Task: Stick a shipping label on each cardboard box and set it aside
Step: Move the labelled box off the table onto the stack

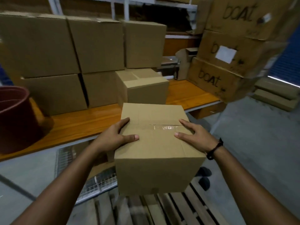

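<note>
A plain cardboard box (155,153), its top seam closed with clear tape, is held in the air between the wooden table and a pallet. My left hand (113,137) grips its left top edge, thumb on the lid. My right hand (193,137) grips the right top edge the same way; a dark band sits on that wrist. No label shows on the faces I can see. A smaller taped box (146,86) stands on the table just behind it.
Stacked plain boxes (68,59) fill the back of the orange wooden table (78,125). A dark red bucket (14,119) stands at the left. Big boxes marked "boat" (227,51) lean at the right. A wooden pallet (162,208) and a wire grid (97,181) lie below.
</note>
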`<state>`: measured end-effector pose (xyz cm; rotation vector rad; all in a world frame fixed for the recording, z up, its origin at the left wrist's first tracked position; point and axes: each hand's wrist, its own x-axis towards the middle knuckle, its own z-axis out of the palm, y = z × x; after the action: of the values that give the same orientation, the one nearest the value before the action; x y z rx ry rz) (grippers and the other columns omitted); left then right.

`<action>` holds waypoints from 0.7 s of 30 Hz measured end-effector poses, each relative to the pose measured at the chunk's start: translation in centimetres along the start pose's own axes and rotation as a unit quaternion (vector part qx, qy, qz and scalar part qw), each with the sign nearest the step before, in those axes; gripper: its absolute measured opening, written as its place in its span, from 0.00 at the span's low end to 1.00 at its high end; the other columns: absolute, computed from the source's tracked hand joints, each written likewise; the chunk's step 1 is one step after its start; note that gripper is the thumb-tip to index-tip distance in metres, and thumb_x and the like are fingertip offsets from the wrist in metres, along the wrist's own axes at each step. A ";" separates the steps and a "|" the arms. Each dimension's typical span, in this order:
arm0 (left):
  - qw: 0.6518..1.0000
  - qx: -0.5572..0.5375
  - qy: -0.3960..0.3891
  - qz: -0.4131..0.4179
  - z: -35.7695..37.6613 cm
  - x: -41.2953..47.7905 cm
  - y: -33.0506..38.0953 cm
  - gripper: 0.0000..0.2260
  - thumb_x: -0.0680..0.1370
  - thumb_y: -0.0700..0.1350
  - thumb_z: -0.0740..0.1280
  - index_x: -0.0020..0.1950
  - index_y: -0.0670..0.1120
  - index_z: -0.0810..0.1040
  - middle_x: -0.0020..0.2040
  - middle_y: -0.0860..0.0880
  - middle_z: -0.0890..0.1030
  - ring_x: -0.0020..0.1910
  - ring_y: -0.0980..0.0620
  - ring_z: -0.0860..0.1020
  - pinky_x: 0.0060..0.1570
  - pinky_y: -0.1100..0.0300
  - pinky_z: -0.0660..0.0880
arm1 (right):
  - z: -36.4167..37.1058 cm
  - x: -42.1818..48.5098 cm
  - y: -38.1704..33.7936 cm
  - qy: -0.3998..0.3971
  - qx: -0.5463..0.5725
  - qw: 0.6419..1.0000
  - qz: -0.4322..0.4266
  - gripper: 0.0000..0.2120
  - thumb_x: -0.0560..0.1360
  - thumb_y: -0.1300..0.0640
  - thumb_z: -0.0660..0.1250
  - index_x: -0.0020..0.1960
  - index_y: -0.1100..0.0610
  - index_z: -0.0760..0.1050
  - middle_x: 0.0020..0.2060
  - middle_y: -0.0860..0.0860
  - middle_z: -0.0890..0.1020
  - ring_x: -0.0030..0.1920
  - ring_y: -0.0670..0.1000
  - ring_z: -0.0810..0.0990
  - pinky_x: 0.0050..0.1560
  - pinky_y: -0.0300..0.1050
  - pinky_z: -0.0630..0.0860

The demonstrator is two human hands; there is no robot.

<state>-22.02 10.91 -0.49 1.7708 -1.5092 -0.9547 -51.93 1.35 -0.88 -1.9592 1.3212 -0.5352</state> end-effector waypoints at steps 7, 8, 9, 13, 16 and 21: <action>0.999 0.012 -0.019 0.029 8.3 6.6 7.2 0.42 0.69 0.62 0.73 0.78 0.57 0.57 0.76 0.50 0.63 0.71 0.48 0.66 0.66 0.50 0.67 | -9.2 -0.6 6.9 0.038 0.021 0.999 0.014 0.35 0.73 0.46 0.71 0.76 0.51 0.62 0.73 0.46 0.66 0.72 0.45 0.64 0.64 0.35 0.59; 0.999 0.007 -0.017 0.029 9.4 7.6 8.2 0.41 0.70 0.61 0.73 0.78 0.57 0.57 0.76 0.50 0.63 0.71 0.48 0.66 0.67 0.50 0.67 | -10.5 -0.4 7.8 0.041 0.025 0.999 0.015 0.35 0.73 0.46 0.71 0.76 0.51 0.62 0.73 0.47 0.66 0.72 0.46 0.63 0.64 0.36 0.59; 0.999 -0.001 -0.017 0.032 10.3 8.5 9.1 0.40 0.70 0.60 0.73 0.78 0.57 0.57 0.76 0.50 0.63 0.71 0.48 0.66 0.67 0.49 0.67 | -11.6 -0.1 8.7 0.044 0.029 0.999 0.013 0.35 0.73 0.46 0.71 0.76 0.51 0.62 0.74 0.47 0.65 0.72 0.46 0.63 0.64 0.36 0.60; 0.999 -0.022 -0.018 0.045 14.2 12.9 12.6 0.40 0.70 0.58 0.74 0.78 0.57 0.58 0.75 0.51 0.64 0.70 0.49 0.68 0.68 0.48 0.67 | -16.5 2.0 12.4 0.057 0.015 0.998 0.016 0.35 0.73 0.46 0.71 0.76 0.51 0.61 0.74 0.48 0.65 0.72 0.46 0.63 0.65 0.37 0.59; 0.997 -0.052 -0.012 0.053 16.3 15.9 14.1 0.44 0.67 0.61 0.75 0.78 0.59 0.58 0.75 0.50 0.64 0.69 0.49 0.68 0.68 0.44 0.69 | -19.5 4.4 14.2 0.073 0.004 0.997 0.013 0.36 0.72 0.46 0.72 0.76 0.49 0.62 0.73 0.47 0.66 0.72 0.46 0.64 0.65 0.37 0.60; 0.996 -0.064 0.022 0.054 18.6 21.9 15.9 0.46 0.65 0.64 0.73 0.78 0.59 0.56 0.76 0.51 0.63 0.70 0.47 0.68 0.68 0.42 0.68 | -22.8 10.7 16.7 0.088 -0.009 0.996 0.012 0.33 0.72 0.44 0.71 0.74 0.47 0.65 0.72 0.46 0.67 0.72 0.48 0.65 0.65 0.40 0.61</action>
<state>-44.28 -13.21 -0.51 1.5940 -1.4676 -0.9298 -73.52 -19.67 1.37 -1.9449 1.4603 -0.7004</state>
